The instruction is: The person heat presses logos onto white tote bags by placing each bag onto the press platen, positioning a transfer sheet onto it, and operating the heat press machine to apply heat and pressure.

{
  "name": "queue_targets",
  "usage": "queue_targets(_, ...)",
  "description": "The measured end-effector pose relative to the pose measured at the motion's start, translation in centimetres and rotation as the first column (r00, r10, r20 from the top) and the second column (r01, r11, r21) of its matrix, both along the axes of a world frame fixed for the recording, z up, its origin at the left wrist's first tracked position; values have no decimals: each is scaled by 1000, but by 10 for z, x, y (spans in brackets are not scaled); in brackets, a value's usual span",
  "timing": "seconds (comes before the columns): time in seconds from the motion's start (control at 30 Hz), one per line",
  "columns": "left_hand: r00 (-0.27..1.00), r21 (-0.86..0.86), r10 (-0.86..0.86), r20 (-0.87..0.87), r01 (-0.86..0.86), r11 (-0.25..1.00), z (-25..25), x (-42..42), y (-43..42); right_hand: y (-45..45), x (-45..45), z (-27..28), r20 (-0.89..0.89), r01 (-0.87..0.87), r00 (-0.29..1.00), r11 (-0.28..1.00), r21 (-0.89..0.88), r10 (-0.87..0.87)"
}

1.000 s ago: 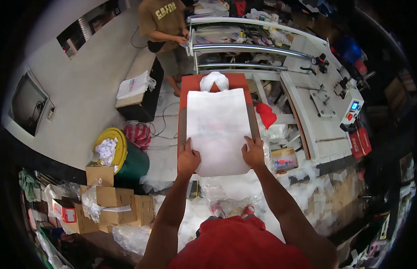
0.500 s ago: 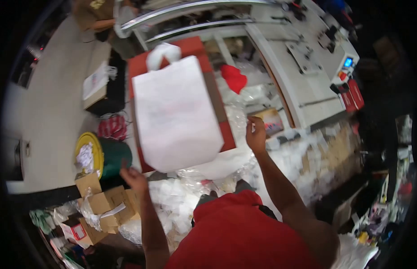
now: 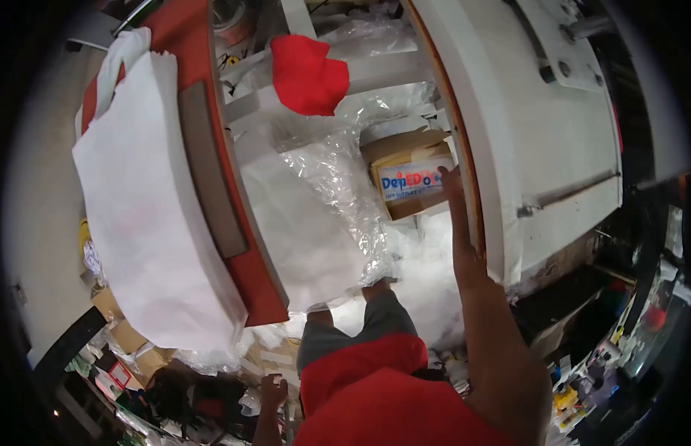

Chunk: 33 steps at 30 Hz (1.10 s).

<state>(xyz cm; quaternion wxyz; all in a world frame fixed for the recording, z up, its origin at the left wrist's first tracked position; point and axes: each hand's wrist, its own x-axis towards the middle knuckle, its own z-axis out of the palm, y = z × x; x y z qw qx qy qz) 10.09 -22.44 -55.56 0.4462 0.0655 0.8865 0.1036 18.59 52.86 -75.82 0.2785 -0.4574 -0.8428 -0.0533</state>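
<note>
A white bag stack [image 3: 148, 201] lies on the red board [image 3: 256, 286] at the left. My right hand [image 3: 451, 178] reaches to the right edge of an open cardboard box [image 3: 394, 212], over a printed sheet [image 3: 412, 181] in it; what its fingers hold, if anything, cannot be made out. Low in the view, my left hand [image 3: 273, 388] hangs below the board, its fingers curled, and its contents are too small to tell. Clear plastic [image 3: 342, 186] lies between the board and the box.
A red cloth [image 3: 308, 74] rests on a white frame bar. The white machine table [image 3: 539, 149] stands at the right. Small boxes [image 3: 130, 334] and loose plastic lie at the lower left. Scattered items [image 3: 569, 398] fill the lower right.
The view has turned right and come closer to the box. Both hands have left the white bags; my right hand has moved to the box, my left hand down beside my body.
</note>
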Motion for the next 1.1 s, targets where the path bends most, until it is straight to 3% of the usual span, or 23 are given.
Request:
queue_targets(0.03,1000,-10,9,5,-9,1000,-9,3,4,8,2,-2,-10,4,1000,999,-34,-5)
queue_targets(0.1,964,-21,-246,-98,246,969,-22,4,7,15,7,-3,-15,7,1000,997,-71,-8)
queue_targets(0.17,989,-71,-150,-13,148,986,-12,-13,46,18,13,-2,-25,3,1000,996,-93,-5)
queue_targets(0.23,998,-6,54,41,-54,999,-10,-23,61,20,16,1,-41,-9,999,993,-118,4)
queue_targets(0.33,987,33,153,39,-155,987,-24,-30,50,21,21,11,-69,-6,998,989,-149,-5)
queue_targets(0.5,999,113,52,-11,-50,992,-36,-36,36,8,37,53,-155,35,986,980,-195,-66)
queue_targets(0.63,998,156,-27,64,17,988,-9,-58,72,-32,56,138,-278,100,946,965,-241,-167)
queue_targets(0.77,994,341,-107,5,99,935,17,-85,103,-103,85,244,-325,194,897,929,-316,-298)
queue_targets(0.83,965,486,-259,38,208,849,28,-104,121,-148,114,273,-57,263,956,929,-262,-287)
queue_targets(0.87,932,636,-361,-36,300,711,40,-116,130,-180,116,299,-102,205,965,939,-276,-240)
queue_targets(0.9,939,628,-334,88,208,750,61,-125,144,-214,111,331,-144,145,971,947,-287,-192)
queue_targets(0.97,912,622,-394,119,241,745,114,-145,170,-264,115,380,-253,75,931,817,-572,-263)
queue_targets(1.0,906,638,-413,96,263,724,136,-159,177,-281,107,408,-273,83,923,831,-550,-273)
queue_targets(1.07,826,603,-512,238,288,744,183,-185,189,-309,84,450,-521,-217,750,593,-775,-407)
queue_targets(1.1,803,668,-488,342,157,728,214,-199,190,-315,69,454,-539,-221,740,611,-760,-403)
